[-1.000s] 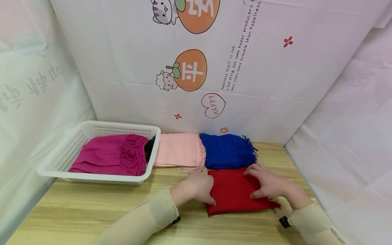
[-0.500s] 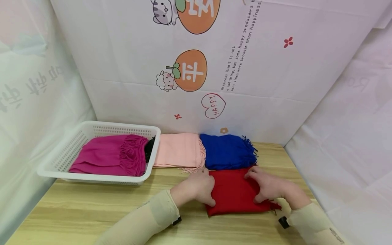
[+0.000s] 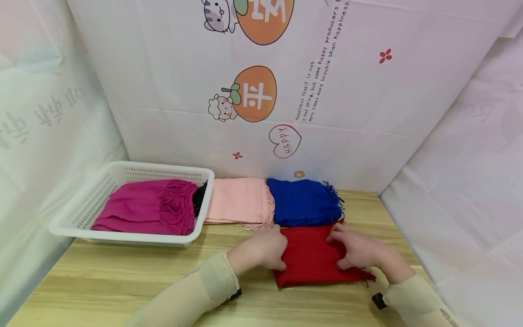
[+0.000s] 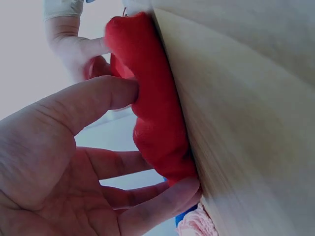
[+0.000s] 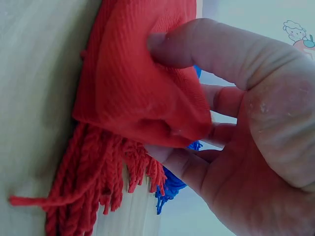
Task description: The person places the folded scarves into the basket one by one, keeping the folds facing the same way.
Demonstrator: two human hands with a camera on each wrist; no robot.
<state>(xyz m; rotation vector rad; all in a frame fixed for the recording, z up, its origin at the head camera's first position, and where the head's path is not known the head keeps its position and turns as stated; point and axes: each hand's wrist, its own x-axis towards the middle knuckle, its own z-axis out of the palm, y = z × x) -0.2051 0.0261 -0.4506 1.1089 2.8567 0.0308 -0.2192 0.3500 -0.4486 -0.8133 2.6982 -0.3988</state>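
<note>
A folded red scarf (image 3: 312, 256) lies on the wooden table, just in front of a folded blue scarf (image 3: 304, 202). At its left edge my left hand (image 3: 265, 249) grips the cloth. In the left wrist view, the left thumb (image 4: 106, 98) dents the folded edge while the other fingers reach along its far side. My right hand (image 3: 359, 247) holds the right part of the scarf. Up close, the right thumb (image 5: 182, 46) presses into the cloth, and the fingers are partly hidden behind it. Red fringe (image 5: 88, 172) hangs from that end.
A white plastic basket (image 3: 135, 235) at the left holds a folded magenta scarf (image 3: 139, 204) and something black with fringe (image 3: 199, 197). A folded pink scarf (image 3: 237, 200) lies between basket and blue scarf. White printed cloth walls (image 3: 347, 154) enclose the table (image 3: 135, 272).
The right hand has shifted slightly on the red scarf, its fingertips and thumb drawing in a little. The left hand stays at the left edge with very small movement. The other scarves have not moved.
</note>
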